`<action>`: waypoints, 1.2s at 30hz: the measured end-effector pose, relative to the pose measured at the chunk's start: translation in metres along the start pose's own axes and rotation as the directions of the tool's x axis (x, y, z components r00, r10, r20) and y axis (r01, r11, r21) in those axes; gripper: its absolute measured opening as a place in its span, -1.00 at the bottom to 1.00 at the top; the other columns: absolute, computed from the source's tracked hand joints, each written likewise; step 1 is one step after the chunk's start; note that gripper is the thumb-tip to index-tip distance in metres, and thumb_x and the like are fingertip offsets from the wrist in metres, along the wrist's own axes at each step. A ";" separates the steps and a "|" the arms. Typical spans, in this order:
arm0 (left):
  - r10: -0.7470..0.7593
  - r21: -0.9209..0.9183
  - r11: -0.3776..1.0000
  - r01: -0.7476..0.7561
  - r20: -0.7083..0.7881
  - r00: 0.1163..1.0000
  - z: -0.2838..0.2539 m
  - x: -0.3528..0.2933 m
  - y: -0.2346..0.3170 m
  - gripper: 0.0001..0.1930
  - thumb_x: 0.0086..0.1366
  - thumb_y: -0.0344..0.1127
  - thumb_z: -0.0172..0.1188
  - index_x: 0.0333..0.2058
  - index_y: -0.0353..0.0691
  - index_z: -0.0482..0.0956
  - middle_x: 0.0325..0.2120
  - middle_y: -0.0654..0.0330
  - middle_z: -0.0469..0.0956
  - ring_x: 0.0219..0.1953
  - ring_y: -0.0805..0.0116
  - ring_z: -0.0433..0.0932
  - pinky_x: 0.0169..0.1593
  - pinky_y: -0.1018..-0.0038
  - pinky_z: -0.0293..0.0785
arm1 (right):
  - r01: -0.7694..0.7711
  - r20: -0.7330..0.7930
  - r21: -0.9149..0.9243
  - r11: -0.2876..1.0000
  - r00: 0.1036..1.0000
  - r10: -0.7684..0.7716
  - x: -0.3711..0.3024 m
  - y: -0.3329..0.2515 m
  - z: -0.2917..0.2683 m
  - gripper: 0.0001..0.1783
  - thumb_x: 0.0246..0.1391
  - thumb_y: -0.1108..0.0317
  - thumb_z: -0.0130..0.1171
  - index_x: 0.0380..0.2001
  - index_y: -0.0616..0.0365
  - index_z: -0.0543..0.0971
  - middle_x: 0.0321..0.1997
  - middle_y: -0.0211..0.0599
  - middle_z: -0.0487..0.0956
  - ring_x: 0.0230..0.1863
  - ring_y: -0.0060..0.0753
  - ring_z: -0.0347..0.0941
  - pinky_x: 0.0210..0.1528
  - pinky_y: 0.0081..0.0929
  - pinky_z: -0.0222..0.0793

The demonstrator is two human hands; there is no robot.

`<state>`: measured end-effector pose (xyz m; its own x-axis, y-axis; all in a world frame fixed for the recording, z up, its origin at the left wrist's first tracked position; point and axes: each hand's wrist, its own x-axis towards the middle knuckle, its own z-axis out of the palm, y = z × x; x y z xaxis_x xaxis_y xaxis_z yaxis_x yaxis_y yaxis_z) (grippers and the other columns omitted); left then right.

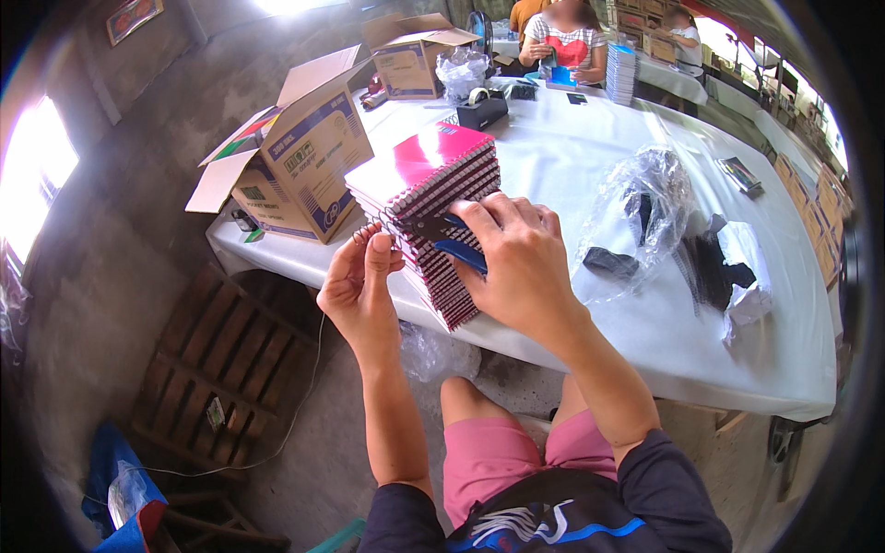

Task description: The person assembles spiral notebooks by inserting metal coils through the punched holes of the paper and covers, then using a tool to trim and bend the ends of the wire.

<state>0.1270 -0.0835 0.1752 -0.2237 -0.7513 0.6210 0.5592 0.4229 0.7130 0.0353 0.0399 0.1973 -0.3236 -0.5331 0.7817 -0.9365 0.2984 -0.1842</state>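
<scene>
A tall stack of spiral notebooks [441, 152] with glossy pink covers stands at the near edge of the table, bindings facing me. My right hand [524, 253] is closed round the blue handles of a pair of pliers [461, 256]. Their dark head lies against the bound edges, pointing left. At the stack's left corner, my left hand [361, 288] pinches a short curled piece of binding wire [368, 231] between thumb and fingers. Whether the wire still joins a notebook, I cannot tell.
An open carton [309, 175] stands left of the stack, with another carton [408, 69] behind. A black tape dispenser [482, 112] sits beyond the notebooks. Crumpled clear plastic [636, 217] lies to the right. Across the white-covered table [553, 147], a person [564, 46] works beside stacked notebooks [621, 76].
</scene>
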 end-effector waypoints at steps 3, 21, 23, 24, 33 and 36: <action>0.019 0.015 1.000 -0.019 0.005 1.000 -0.004 -0.001 0.001 -0.78 0.22 -0.33 0.21 -0.25 -0.37 0.58 -0.47 0.17 0.60 -0.51 0.57 0.51 -0.39 0.66 0.47 | -0.003 0.016 0.002 1.000 1.000 0.003 -0.001 -0.002 0.002 -0.48 -0.22 0.22 0.30 -0.10 0.08 0.50 -0.19 -0.26 0.50 -0.10 -0.24 0.42 -0.02 -0.27 0.20; 0.649 0.564 0.560 -0.607 0.156 0.745 0.011 -0.021 0.015 -0.84 0.10 -0.51 0.27 -0.31 -0.39 0.56 -0.44 0.14 0.58 -0.45 0.45 0.57 -0.36 0.57 0.54 | -0.072 0.100 0.154 0.985 0.993 0.057 0.005 0.006 0.003 -0.70 -0.08 0.24 0.15 -0.24 0.08 0.55 -0.48 -0.09 0.53 -0.47 -0.04 0.55 -0.41 -0.20 0.45; 0.488 0.357 0.824 -0.439 -0.056 0.871 0.008 -0.026 0.023 -0.83 0.19 -0.45 0.19 -0.25 -0.39 0.53 -0.41 0.13 0.56 -0.49 0.45 0.53 -0.36 0.59 0.53 | -0.082 0.114 0.170 0.982 0.992 0.063 0.006 0.006 0.002 -0.67 -0.10 0.20 0.20 -0.23 0.07 0.54 -0.44 -0.12 0.54 -0.42 -0.05 0.54 -0.34 -0.20 0.44; 0.254 0.008 0.966 -0.257 -0.181 0.950 0.009 -0.027 0.030 -0.78 0.31 -0.36 0.05 -0.13 -0.37 0.45 -0.34 0.14 0.46 -0.45 0.49 0.44 -0.36 0.61 0.48 | -0.076 0.116 0.178 0.981 0.992 0.056 0.005 0.009 0.000 -0.65 -0.11 0.18 0.23 -0.22 0.06 0.53 -0.41 -0.15 0.54 -0.37 -0.05 0.53 -0.29 -0.20 0.42; -0.700 -0.944 -0.056 0.326 0.270 0.662 -0.032 -0.012 -0.006 -0.78 0.31 -0.30 -0.01 -0.42 -0.36 0.34 -0.49 0.18 0.27 -0.44 0.49 0.25 -0.40 0.63 0.33 | -0.039 0.054 0.198 0.979 0.998 0.029 -0.004 0.012 -0.013 -0.59 -0.10 0.25 0.25 -0.13 0.06 0.49 -0.24 -0.23 0.52 -0.17 -0.14 0.46 -0.10 -0.23 0.26; -0.481 -0.868 0.242 0.434 0.282 0.830 -0.040 -0.001 -0.005 -0.69 0.30 -0.14 0.05 -0.47 -0.28 0.35 -0.57 0.28 0.25 -0.56 0.57 0.19 -0.59 0.68 0.14 | -0.035 0.047 0.113 0.993 0.998 0.030 -0.002 0.007 -0.015 -0.58 -0.09 0.26 0.24 -0.09 0.01 0.47 -0.21 -0.29 0.50 -0.14 -0.19 0.42 -0.06 -0.23 0.22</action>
<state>0.1565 -0.1054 0.1574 -0.6795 -0.6845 0.2641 0.7307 -0.6638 0.1596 0.0318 0.0548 0.2029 -0.3574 -0.5606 0.7470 -0.9339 0.2252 -0.2778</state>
